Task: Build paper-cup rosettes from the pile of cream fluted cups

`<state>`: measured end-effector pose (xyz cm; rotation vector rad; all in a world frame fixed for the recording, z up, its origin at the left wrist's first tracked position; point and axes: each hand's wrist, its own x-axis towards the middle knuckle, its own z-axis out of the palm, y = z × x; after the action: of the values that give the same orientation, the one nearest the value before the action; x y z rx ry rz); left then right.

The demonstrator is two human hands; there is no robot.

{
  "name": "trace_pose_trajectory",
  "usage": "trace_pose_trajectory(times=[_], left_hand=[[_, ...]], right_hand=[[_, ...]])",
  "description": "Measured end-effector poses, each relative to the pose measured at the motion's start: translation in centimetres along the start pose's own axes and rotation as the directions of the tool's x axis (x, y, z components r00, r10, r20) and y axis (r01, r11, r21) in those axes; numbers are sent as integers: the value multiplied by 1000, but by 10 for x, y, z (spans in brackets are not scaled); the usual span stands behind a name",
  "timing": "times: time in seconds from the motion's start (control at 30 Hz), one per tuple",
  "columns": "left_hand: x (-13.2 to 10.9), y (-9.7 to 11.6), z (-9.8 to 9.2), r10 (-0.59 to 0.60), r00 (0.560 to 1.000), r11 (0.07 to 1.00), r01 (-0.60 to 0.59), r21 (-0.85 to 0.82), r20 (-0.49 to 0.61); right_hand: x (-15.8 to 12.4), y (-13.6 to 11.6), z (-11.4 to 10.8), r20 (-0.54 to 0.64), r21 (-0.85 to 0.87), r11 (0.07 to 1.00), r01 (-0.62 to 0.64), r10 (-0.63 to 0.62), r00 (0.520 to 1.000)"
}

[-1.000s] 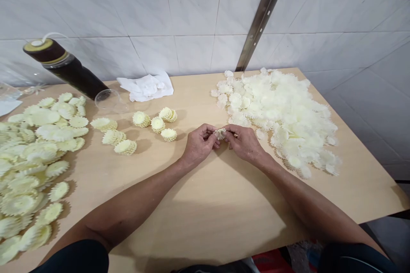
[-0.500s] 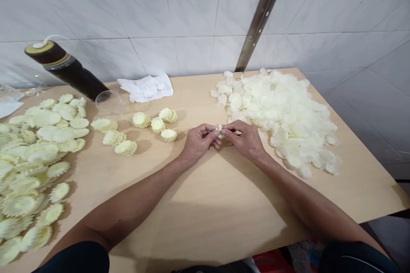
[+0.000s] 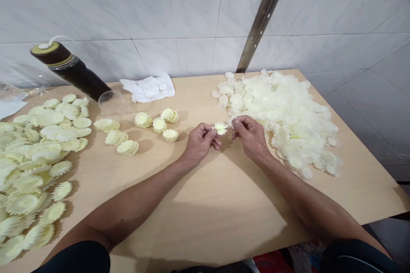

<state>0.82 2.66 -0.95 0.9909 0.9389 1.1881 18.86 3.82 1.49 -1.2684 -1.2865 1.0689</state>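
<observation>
Near the middle of the table, my left hand pinches a pale yellow flower-shaped piece with pointed petals, its face turned toward me. A short gap to the right, my right hand has thumb and forefinger pressed together on a thin whitish petal disc, partly hidden by the fingers. Just behind the right hand lies a big loose heap of thin translucent petal discs. Left of my left hand stand several small stacks of the yellow pieces, such as one stack.
A pile of larger, thicker yellow scalloped discs covers the table's left side. Behind it a dark bottle leans beside a clear round lid. Crumpled white tissue lies near the tiled wall, where a metal bracket is fixed.
My hands were together over a small piece; now they are apart, the right one moved slightly right. The flower-shaped piece in the left hand now shows its full face.
</observation>
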Motion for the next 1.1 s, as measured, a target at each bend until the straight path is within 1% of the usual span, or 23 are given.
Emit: trace_pose_trajectory(times=[0.07, 0.17, 0.23, 0.27, 0.3, 0.33, 0.37, 0.43, 0.5, 0.63, 0.77, 0.9, 1.03, 1.1], left_hand=[[-1, 0, 2, 10, 1000, 1000, -10, -2, 7], [-2, -1, 2, 36, 999, 999, -36, -7, 7], [-2, -2, 1, 46, 999, 999, -46, -18, -29], [-2, -2, 0, 44, 998, 999, -45, -23, -51], [-2, -2, 0, 37, 997, 999, -39, -25, -66], [-1, -2, -1, 28, 997, 999, -30, -24, -70], [-1, -1, -1, 19, 998, 1000, -20, -18, -64], [-1, 0, -1, 7, 999, 1000, -7, 2, -35], [-1, 2, -1, 17, 1000, 1000, -16, 19, -25], [-2, 4, -1, 35, 999, 999, -34, 36, -12], [-2, 4, -2, 23, 1000, 999, -23, 42, 16], [-2, 6, -2, 21, 999, 998, -22, 51, 24], [-2, 7, -1, 10, 1000, 998, -12, 61, 29], [-2, 7, 0, 7, 1000, 998, -9, 55, 27]], right_hand=[[0, 0, 1, -34, -3, 1000, 13, -13, 999], [4, -1, -3, -48, -26, 999, 30, -31, 998], [11, -5, -13, -119, -41, 994, 98, -102, 988], [15, -7, -20, -182, -48, 986, 158, -164, 970], [20, -11, -27, -261, -66, 974, 219, -229, 938], [23, -14, -33, -310, -98, 960, 264, -281, 908], [26, -18, -38, -325, -134, 950, 283, -312, 893], [26, -24, -43, -274, -203, 936, 286, -335, 902], [24, -28, -42, -215, -273, 915, 296, -358, 908], [18, -26, -36, -180, -381, 859, 341, -431, 884], [16, -19, -36, -123, -487, 786, 381, -493, 861], [19, -16, -43, -49, -622, 646, 443, -596, 801], [31, -14, -61, 6, -809, 434, 396, -668, 744], [35, -14, -69, 29, -862, 352, 365, -684, 729]])
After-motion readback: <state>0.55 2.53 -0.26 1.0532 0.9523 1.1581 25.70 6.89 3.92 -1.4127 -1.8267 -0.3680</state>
